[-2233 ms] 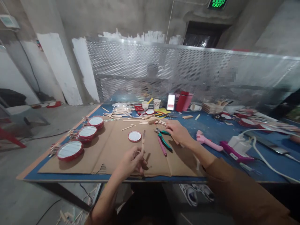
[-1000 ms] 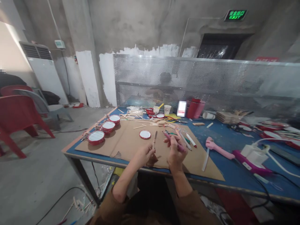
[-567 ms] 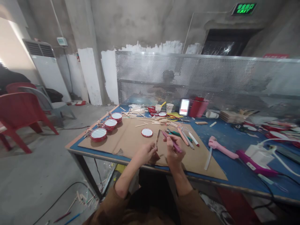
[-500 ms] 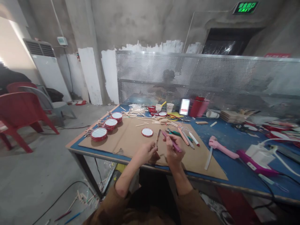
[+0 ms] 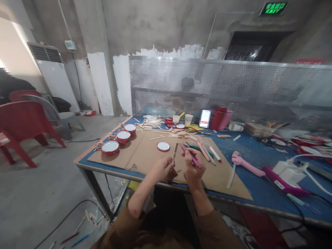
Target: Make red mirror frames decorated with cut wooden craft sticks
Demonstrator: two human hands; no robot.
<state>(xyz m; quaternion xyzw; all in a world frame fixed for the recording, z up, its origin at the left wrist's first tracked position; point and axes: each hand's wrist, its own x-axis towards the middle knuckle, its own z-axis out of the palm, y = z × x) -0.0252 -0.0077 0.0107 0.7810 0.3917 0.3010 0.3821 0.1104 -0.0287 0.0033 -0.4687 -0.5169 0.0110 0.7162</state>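
My left hand (image 5: 165, 168) pinches a thin flat wooden stick (image 5: 175, 152) that stands nearly upright and bears darker bands. In my right hand (image 5: 194, 166) is a purple marker pen (image 5: 192, 156), its tip pointing up and left close to the stick, apart from it as far as I can see. Below my left fingers is a small reddish-brown shape (image 5: 172, 174) that I cannot make out. Just beyond my hands lies a round white disc with a red rim (image 5: 163, 146) on the cardboard sheet (image 5: 140, 152). More markers (image 5: 213, 154) lie to the right of my right hand.
Several red-rimmed drum-like pieces (image 5: 110, 148) line the table's left side. Loose wooden sticks (image 5: 153, 123), paper cups (image 5: 188, 119) and a lit phone (image 5: 204, 118) are at the back. A pink glue gun (image 5: 247, 164) and a purple power strip (image 5: 282, 183) lie on the right.
Both hands hold the same stick and marker in almost the same pose. The whole view has shifted very slightly.
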